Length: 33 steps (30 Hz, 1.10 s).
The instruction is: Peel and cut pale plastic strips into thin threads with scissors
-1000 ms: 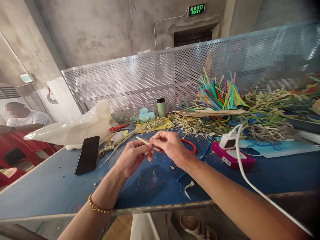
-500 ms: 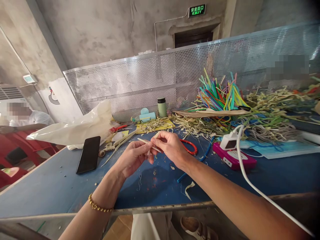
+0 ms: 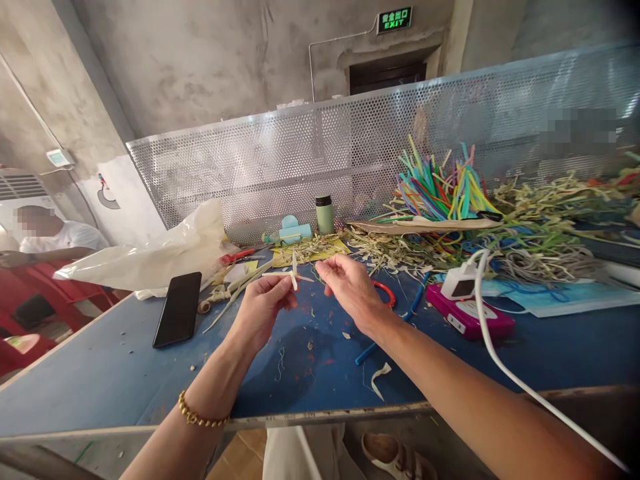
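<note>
Between its thumb and fingers my left hand [image 3: 265, 303] pinches crossed pale plant-fibre strips [image 3: 294, 272]. One strip points up from the crossing and another runs sideways. My right hand [image 3: 347, 290] hovers a short gap to the right of the strips, off the table. Its thumb and fingers are bent together; whether anything tiny lies between them cannot be made out. Behind that hand, a red ring-shaped handle [image 3: 386, 293] and a blue tube-like piece [image 3: 367, 353] lie on the blue tabletop [image 3: 210, 387].
A black phone [image 3: 177, 310] and a plastic bag [image 3: 150, 250] lie left. Pale strips, red-handled scissors [image 3: 240, 255] and a green bottle [image 3: 324, 215] are behind. Coloured pipe cleaners [image 3: 445, 187], dried strips, and a magenta box [image 3: 470, 320] with a white cable sit right. A person sits far left.
My hands have moved apart. The right hand has let go of the strips and drawn to the right, while the left keeps them, now showing a cross shape.
</note>
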Each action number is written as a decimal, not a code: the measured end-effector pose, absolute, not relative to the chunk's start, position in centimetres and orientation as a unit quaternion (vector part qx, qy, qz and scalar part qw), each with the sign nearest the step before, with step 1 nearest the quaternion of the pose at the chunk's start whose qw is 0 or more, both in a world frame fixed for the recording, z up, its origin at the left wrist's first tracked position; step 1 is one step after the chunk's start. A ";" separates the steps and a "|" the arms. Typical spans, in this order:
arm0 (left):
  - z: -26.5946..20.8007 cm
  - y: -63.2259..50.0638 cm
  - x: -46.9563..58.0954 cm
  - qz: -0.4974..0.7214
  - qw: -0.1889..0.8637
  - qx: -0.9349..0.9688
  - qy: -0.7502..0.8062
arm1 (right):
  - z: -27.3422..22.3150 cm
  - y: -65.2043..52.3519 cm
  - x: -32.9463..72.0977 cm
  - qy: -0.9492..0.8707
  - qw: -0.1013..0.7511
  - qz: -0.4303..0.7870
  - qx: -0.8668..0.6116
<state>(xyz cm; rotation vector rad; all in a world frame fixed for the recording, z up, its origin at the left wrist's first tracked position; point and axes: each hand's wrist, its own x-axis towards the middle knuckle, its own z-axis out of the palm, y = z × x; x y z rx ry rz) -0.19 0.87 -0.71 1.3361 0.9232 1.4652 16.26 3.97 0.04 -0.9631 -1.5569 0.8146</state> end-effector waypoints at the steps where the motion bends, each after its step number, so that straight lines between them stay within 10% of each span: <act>1: -0.7 0.9 -0.1 0.602 0.431 0.551 0.386 | 0.1 3.8 16.2 -0.673 0.523 0.339 -0.399; 7: -0.6 0.6 0.6 0.588 0.295 0.624 0.422 | 0.0 3.1 15.7 -0.694 0.474 0.433 -0.326; 33: -1.2 0.7 0.4 0.661 0.389 0.541 0.344 | -0.6 2.5 14.6 -0.654 0.443 0.551 -0.268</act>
